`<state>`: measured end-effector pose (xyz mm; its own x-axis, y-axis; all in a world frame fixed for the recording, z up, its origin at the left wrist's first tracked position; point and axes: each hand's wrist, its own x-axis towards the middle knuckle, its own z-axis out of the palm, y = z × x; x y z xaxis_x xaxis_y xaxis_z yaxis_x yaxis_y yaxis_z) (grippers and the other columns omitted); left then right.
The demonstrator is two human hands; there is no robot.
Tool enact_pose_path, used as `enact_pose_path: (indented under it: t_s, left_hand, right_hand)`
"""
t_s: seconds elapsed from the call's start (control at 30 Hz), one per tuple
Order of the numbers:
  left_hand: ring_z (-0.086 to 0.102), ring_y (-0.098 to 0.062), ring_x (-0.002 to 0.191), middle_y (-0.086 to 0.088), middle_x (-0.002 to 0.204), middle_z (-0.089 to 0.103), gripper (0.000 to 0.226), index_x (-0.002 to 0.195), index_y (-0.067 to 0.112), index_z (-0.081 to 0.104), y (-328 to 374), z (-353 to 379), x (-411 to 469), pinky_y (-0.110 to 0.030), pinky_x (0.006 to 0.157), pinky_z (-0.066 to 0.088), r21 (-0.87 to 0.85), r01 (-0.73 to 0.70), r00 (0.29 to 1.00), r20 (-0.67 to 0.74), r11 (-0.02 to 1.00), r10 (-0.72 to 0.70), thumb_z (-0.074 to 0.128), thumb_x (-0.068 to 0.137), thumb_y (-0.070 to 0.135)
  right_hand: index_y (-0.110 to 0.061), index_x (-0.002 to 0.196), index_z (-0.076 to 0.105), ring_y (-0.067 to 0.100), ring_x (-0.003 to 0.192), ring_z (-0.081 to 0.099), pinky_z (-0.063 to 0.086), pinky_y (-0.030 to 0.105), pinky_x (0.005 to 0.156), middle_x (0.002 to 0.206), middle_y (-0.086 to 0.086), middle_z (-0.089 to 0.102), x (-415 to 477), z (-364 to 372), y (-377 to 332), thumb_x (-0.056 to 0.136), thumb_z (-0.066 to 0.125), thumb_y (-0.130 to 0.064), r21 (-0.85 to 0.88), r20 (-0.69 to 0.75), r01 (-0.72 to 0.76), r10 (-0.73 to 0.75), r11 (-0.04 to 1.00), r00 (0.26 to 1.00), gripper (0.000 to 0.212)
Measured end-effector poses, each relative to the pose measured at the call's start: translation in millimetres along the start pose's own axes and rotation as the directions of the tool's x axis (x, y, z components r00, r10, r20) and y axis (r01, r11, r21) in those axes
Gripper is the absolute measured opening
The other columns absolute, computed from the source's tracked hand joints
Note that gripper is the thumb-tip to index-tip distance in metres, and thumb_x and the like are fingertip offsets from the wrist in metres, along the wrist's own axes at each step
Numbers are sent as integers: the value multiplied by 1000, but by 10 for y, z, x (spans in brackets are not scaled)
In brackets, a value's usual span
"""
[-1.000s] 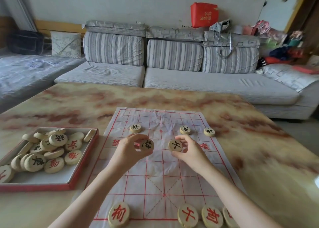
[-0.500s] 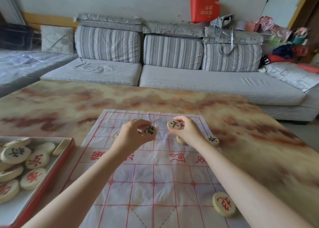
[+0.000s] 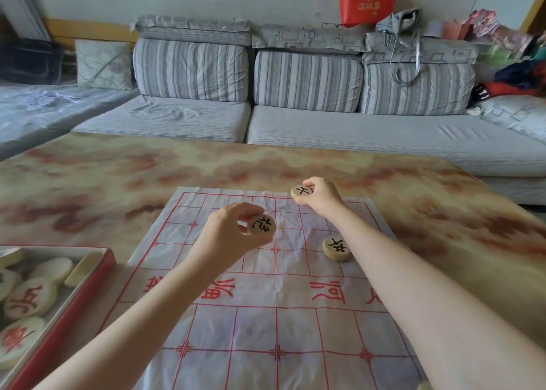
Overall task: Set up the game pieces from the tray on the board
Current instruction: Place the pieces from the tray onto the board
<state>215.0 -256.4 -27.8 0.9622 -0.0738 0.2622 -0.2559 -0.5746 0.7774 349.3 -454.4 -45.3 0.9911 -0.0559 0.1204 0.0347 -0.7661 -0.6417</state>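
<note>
Since half a second ago both arms have stretched farther over the desk (image 3: 88, 183). The right one has carried its disc up to the far edge of the board (image 3: 277, 324), a thin creased sheet lying flat on the desk.

The tray (image 3: 74, 310) sits at the near left, just beside the board, with the spare pieces (image 3: 31, 301) heaped inside.

The left grip (image 3: 233, 236) pinches the black-marked disc (image 3: 261, 225) by its rim, thumb below and fingers above, clear of the sheet. The right grip (image 3: 320, 196) pinches the second disc (image 3: 302, 191) the same way, over the far palace lines. A third disc (image 3: 336, 248) already rests on the board near the right forearm.

We judge these discs to be wooden: light, stiff and smooth-faced, so the rim is the place to hold them. Being round, they have no long axis. The left one tilts its face towards us, the right one lies nearly flat, face up, and the characters seem turned to read from the far side.
</note>
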Motion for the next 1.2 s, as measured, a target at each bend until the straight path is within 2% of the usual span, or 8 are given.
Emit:
enact_pose_path:
  t_s: [0.13, 0.33, 0.47, 0.63, 0.8, 0.93, 1.07, 1.2]
  left_hand:
    - [62, -4, 87, 8, 98, 65, 47, 110, 19, 63, -21, -2, -15, -10, 74, 49, 4, -17, 1000, 13, 1000, 17, 79, 66, 22]
    - [60, 0, 85, 9, 96, 65, 45, 109, 19, 63, -31, 41, -41, -6, 70, 47, 14, -22, 999, 25, 1000, 22, 79, 67, 23]
    - [62, -4, 85, 7, 95, 65, 41, 107, 19, 64, 58, 110, 13, -7, 71, 47, -20, -13, 999, 29, 1000, 14, 78, 69, 22]
    - [63, -8, 93, 3, 104, 68, 44, 111, 17, 64, 230, 442, 255, -10, 77, 45, -74, -15, 998, 65, 997, 20, 77, 70, 27]
    - [62, -16, 97, -5, 106, 68, 48, 110, 12, 64, 491, 947, 555, -25, 85, 48, -62, -24, 992, 119, 998, 32, 78, 67, 27]
    - [59, -18, 103, -5, 113, 66, 47, 112, 11, 64, 667, 1277, 690, -21, 83, 44, 24, -75, 978, 199, 997, 69, 77, 68, 24]
    - [57, -20, 110, -7, 119, 63, 52, 116, 11, 62, 694, 1449, 721, -25, 92, 43, 104, -86, 953, 297, 991, 51, 78, 68, 25]
    - [54, -21, 113, -7, 123, 60, 55, 120, 10, 59, 625, 1499, 698, -25, 92, 41, 136, -78, 954, 297, 988, 35, 75, 71, 30]
  right_hand:
    - [-4, 126, 53, 26, 119, 50, 39, 27, 94, 128, 13, 56, 3, 44, 48, 76, 73, -22, -31, 14, 5, -5, 999, 1000, 56]
    - [-10, 126, 54, 29, 119, 48, 41, 36, 100, 125, 13, 54, -57, 78, 93, 75, 74, -32, -75, -4, 39, -40, 996, 999, 59]
    - [-9, 131, 49, 24, 114, 51, 40, 32, 99, 131, 11, 51, -151, -181, 109, 82, 67, -28, 26, -42, 38, -37, 999, 998, 55]
    - [-7, 114, 63, 11, 96, 53, 37, 20, 84, 117, 8, 63, -408, -751, 341, 87, 59, -14, 169, -128, 48, -27, 985, 991, 28]
    - [-23, 95, 67, 18, 103, 60, 43, 26, 92, 106, 2, 68, -680, -977, 656, 86, 59, -14, 198, -175, 38, -3, 979, 985, 15]
    - [-22, 94, 67, 20, 101, 61, 46, 32, 96, 98, -1, 68, -835, -998, 726, 86, 58, -10, 228, -190, 78, -34, 970, 981, 16]
    - [-21, 94, 67, 19, 98, 61, 46, 26, 91, 97, 1, 68, -919, -1009, 696, 86, 56, -6, 276, -217, 131, -71, 952, 974, 20]
    - [-17, 98, 67, 16, 97, 59, 42, 13, 82, 102, 3, 69, -987, -999, 704, 87, 56, -6, 292, -199, 122, -65, 949, 978, 20]
